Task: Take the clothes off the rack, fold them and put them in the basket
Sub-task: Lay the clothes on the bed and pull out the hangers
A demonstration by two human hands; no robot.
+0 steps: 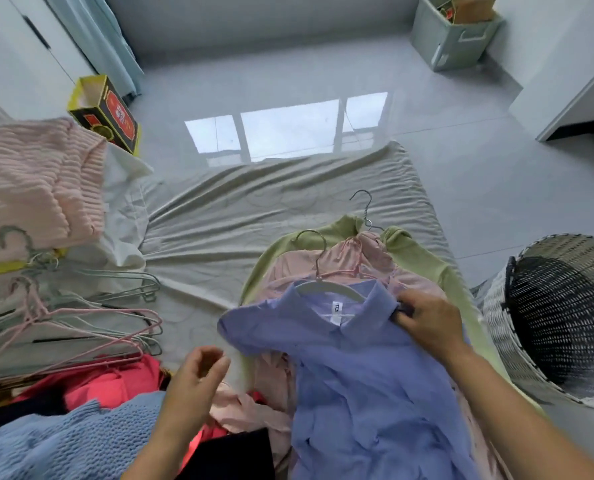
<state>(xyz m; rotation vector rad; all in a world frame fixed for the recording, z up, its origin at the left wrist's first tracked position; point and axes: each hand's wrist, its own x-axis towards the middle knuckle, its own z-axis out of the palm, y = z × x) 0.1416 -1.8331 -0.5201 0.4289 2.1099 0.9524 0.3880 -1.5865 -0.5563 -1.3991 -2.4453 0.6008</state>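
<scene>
Item: blue shirt, on a white hanger, top of a stack of hung garments lying on the grey sheet that covers the bed.

Location: centre-right of the view, about 5 o'clock from the middle of the sheet. Under it, a pink top and a green top, each with its own wire hanger hook showing at 12 o'clock of the stack.

Orientation: collar and hanger hook point to 12 o'clock, away from the person; hem runs to 6 o'clock, off the lower edge. Long axis roughly 12 to 6, tilted slightly towards 11.

Hands: right hand pinches the collar at its 3 o'clock end, fingers curled into the cloth. Left hand is apart from it at 9 o'clock of the shirt, fingers loosely curled, holding nothing.

Progress, as judged: clothes appear to be off the rack, which is not in view. A pile of bare hangers at 9 o'clock suggests several garments are already stripped. A pink sweater lies folded at 10 o'clock; red and blue knitwear lie loose at 7 o'clock. The wicker basket at 3 o'clock, tipped towards the bed, shows no clothes inside. Remaining: unhang three tops, fold, fill basket.
</scene>
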